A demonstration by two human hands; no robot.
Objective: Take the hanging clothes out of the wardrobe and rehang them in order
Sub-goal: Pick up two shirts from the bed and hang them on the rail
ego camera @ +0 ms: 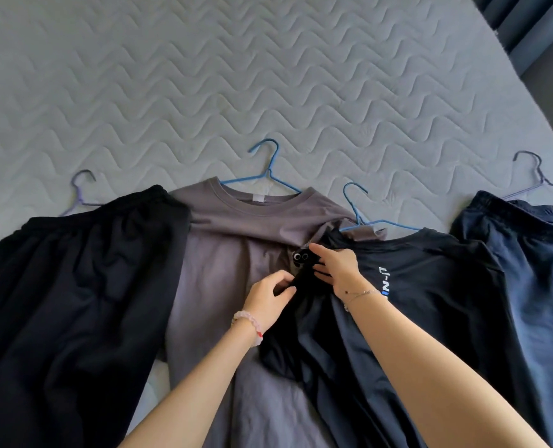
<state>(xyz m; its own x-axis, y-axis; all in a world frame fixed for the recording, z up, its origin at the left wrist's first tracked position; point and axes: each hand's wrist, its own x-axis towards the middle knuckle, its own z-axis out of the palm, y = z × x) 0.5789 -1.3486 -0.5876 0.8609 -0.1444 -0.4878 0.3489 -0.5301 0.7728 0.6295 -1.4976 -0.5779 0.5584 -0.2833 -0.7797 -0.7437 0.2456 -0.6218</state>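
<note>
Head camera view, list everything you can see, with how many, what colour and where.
Mattress: one, pale grey, quilted, under everything.
Black trousers: one, far left, on a purple hanger.
Grey t-shirt: one, centre-left, on a blue hanger.
Dark navy t-shirt: one, white lettering, centre-right, on a second blue hanger, overlapping the grey one.
Navy trousers: one, far right, on a dark purple hanger.
Curtain: dark blue, top right corner.
Left hand: beaded bracelet, fingers pinching the navy shirt's sleeve.
Right hand: thin chain bracelet, on the same sleeve.
</note>
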